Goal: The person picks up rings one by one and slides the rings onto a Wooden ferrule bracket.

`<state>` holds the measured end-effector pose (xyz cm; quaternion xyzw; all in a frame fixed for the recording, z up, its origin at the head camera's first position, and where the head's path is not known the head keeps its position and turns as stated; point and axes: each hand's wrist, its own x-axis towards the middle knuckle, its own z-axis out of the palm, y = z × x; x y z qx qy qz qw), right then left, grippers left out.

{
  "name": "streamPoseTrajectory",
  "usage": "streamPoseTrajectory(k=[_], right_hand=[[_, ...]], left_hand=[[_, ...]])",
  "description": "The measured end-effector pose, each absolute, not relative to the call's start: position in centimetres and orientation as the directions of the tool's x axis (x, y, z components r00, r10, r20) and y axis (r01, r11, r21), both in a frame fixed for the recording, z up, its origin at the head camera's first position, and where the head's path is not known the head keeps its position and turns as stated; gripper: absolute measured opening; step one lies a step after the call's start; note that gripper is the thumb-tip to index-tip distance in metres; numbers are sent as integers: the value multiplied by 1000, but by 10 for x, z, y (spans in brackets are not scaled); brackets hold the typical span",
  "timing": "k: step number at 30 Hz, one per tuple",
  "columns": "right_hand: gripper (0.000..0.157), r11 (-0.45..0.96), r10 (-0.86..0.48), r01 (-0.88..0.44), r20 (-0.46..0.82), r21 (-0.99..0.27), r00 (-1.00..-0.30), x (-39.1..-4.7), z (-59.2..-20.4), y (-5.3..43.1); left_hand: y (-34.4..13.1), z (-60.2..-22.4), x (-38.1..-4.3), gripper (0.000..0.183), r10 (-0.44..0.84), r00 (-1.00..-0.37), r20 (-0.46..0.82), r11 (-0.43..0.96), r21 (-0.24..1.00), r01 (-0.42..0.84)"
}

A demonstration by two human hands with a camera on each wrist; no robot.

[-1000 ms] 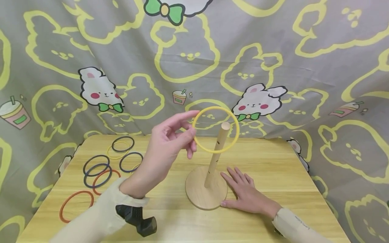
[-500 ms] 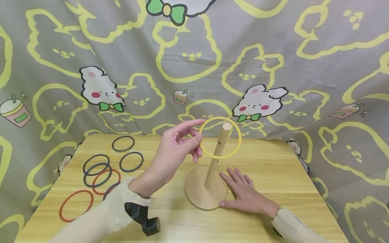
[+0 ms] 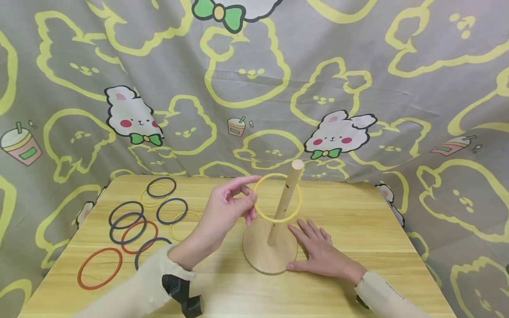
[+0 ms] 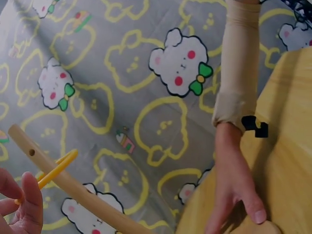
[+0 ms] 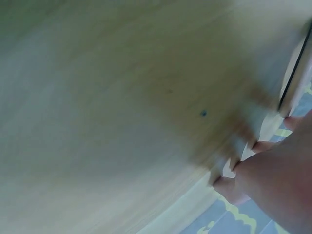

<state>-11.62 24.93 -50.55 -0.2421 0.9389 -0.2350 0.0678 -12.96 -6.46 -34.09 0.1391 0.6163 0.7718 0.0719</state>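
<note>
My left hand (image 3: 228,205) pinches a thin yellow ring (image 3: 278,220) by its left side, between thumb and fingers. The ring encircles a wooden peg (image 3: 283,201) below its top: the near rim crosses in front of the peg and the far rim lies behind. In the left wrist view the ring (image 4: 61,168) shows nearly edge-on across the slanting peg (image 4: 97,204). The peg rises from a round wooden base (image 3: 266,251). My right hand (image 3: 324,254) rests on the table with fingers spread, its thumb and index finger at the base's right edge.
On the left of the wooden table (image 3: 377,265) lie red rings (image 3: 99,287), dark blue rings (image 3: 172,199) and yellow rings (image 3: 172,236), some overlapping. My left forearm partly covers one dark ring. A patterned curtain (image 3: 254,53) hangs behind the table.
My left hand has lowered the yellow ring from the height of the peg's top to partway down the peg. The right hand and the base have stayed put.
</note>
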Motion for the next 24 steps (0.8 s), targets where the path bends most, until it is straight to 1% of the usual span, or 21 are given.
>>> streamPoseTrajectory(k=[6, 14, 20, 24], right_hand=[[108, 768, -491, -434, 0, -471, -871, -117, -503, 249], [107, 774, -493, -432, -14, -463, -870, -116, -503, 250], [106, 769, -494, -438, 1, -466, -869, -116, -505, 250], [107, 762, -490, -421, -12, -492, -872, -117, -507, 251]], left_hand=[[-65, -360, -130, 46, 278, -957, 80, -213, 977, 20], [-64, -383, -129, 46, 273, -962, 13, -182, 982, -39], [-63, -402, -128, 46, 302, -952, -44, -146, 985, -92], [-63, -415, -127, 46, 315, -946, -78, -132, 983, -125]])
